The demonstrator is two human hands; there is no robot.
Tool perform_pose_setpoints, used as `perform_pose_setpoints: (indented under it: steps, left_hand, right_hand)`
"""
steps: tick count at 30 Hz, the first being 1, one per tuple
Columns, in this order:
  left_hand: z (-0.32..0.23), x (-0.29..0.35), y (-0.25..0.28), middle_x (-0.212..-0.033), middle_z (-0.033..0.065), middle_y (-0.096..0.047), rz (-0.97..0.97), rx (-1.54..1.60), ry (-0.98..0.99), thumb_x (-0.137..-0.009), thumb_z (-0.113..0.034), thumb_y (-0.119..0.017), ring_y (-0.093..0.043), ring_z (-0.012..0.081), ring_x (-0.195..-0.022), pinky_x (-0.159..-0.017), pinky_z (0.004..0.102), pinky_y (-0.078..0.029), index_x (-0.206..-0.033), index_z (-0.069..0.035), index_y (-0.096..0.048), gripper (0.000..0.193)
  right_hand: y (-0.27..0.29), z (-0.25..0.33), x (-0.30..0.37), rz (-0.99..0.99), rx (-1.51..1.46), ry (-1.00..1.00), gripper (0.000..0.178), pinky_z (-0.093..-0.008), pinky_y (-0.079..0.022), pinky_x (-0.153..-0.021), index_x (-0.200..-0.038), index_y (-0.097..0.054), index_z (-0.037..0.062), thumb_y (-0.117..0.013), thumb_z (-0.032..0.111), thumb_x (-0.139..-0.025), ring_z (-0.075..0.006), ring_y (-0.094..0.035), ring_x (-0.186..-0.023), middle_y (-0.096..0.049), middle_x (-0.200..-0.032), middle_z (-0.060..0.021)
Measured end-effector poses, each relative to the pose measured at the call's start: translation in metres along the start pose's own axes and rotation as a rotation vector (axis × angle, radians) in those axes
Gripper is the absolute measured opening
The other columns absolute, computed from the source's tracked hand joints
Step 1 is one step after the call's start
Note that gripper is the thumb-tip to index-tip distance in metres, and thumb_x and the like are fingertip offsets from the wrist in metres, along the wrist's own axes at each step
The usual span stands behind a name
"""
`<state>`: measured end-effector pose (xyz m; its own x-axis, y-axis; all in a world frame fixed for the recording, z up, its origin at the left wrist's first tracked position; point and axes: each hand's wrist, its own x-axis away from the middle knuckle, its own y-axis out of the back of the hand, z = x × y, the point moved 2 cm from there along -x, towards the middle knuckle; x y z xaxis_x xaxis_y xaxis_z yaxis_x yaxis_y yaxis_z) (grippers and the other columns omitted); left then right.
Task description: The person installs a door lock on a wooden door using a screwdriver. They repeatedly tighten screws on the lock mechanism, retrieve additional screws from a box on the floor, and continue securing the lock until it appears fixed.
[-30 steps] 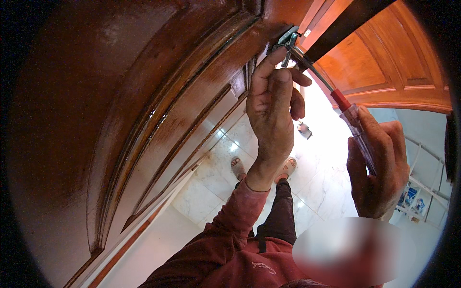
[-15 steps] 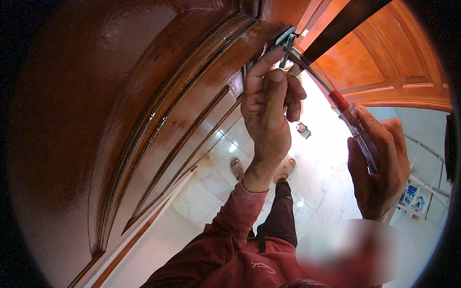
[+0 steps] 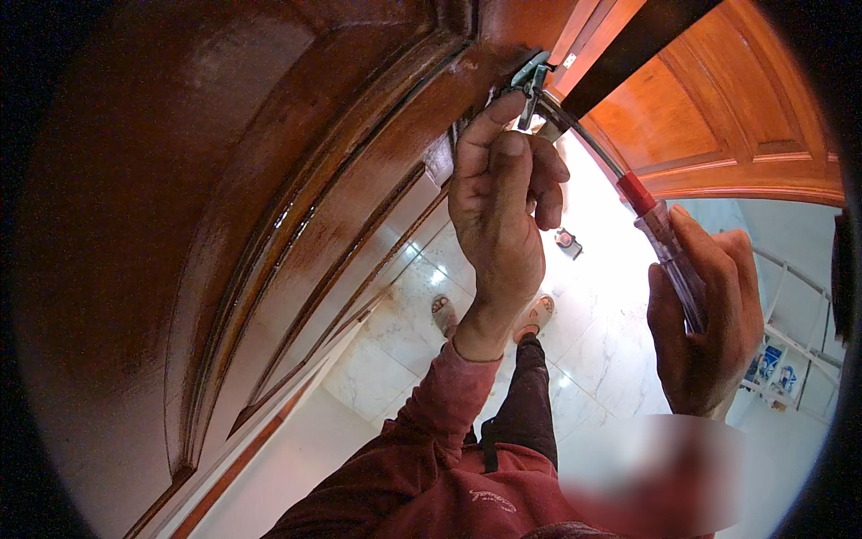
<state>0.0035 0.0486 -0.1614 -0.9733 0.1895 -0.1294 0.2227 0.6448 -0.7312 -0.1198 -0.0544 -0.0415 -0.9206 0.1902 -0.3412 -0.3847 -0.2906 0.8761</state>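
A dark metal door fitting (image 3: 532, 75) with a flat oblong plate sits at the edge of the brown wooden door (image 3: 296, 162). My left hand (image 3: 503, 211) is closed around its lower part, the index finger bent against the metal and the other fingers curled; the exact grip is partly hidden. In my right hand (image 3: 714, 314) is a screwdriver (image 3: 669, 247) with a red and clear handle, fingers wrapped around it. Its shaft slants up to the left, and its tip meets the fitting, where the contact point is hard to make out.
A second, orange-brown panelled door (image 3: 691, 99) stands at the upper right, beyond a dark upright edge (image 3: 642, 54). A small dark and red object (image 3: 567, 243) lies on the pale tiled floor (image 3: 395, 332), near my sandalled feet. White shelving (image 3: 790, 341) with blue-and-white packages is at the right.
The screwdriver's handle and my right hand have shifted slightly downward. My left thumb has moved a little away from the fitting, while the index finger stays against it.
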Motion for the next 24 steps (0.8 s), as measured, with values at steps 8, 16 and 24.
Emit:
perform_pose_setpoints:
  steps: [8, 16, 24]
  left_hand:
    - [-0.006, 0.006, -0.005, -0.074, -0.0026, -0.057, -0.002, 0.037, 0.035, -0.105, -0.023, -0.051, -0.040, 0.0012, -0.052, -0.042, 0.0189, -0.026, -0.136, -0.004, -0.054, 0.036]
    - [-0.008, 0.006, -0.005, -0.077, -0.0026, -0.055, -0.027, 0.083, 0.095, -0.105, -0.025, -0.052, -0.038, 0.0023, -0.054, -0.044, 0.0186, -0.027, -0.138, -0.004, -0.053, 0.039]
    - [-0.008, 0.002, -0.007, -0.072, -0.0043, -0.053, -0.083, 0.151, 0.261, -0.104, -0.026, -0.053, -0.036, 0.0038, -0.051, -0.043, 0.0212, -0.026, -0.134, -0.007, -0.057, 0.036]
  right_hand:
    - [-0.001, 0.002, -0.002, 0.050, 0.020, -0.005, 0.050, -0.0308, -0.051, -0.061, -0.127, -0.063, 0.0049, -0.072, -0.008, -0.079, -0.0197, -0.061, -0.078, -0.060, -0.094, -0.0103]
    - [-0.001, 0.006, -0.005, -0.012, -0.025, -0.003, 0.047, -0.0373, -0.052, -0.058, -0.122, -0.065, 0.0060, -0.073, -0.004, -0.077, -0.0261, -0.065, -0.073, -0.060, -0.090, -0.0113]
    - [-0.003, 0.005, 0.001, -0.028, -0.028, -0.003, 0.049, -0.0369, -0.051, -0.061, -0.124, -0.064, 0.0057, -0.072, -0.005, -0.077, -0.0279, -0.063, -0.075, -0.061, -0.091, -0.0133]
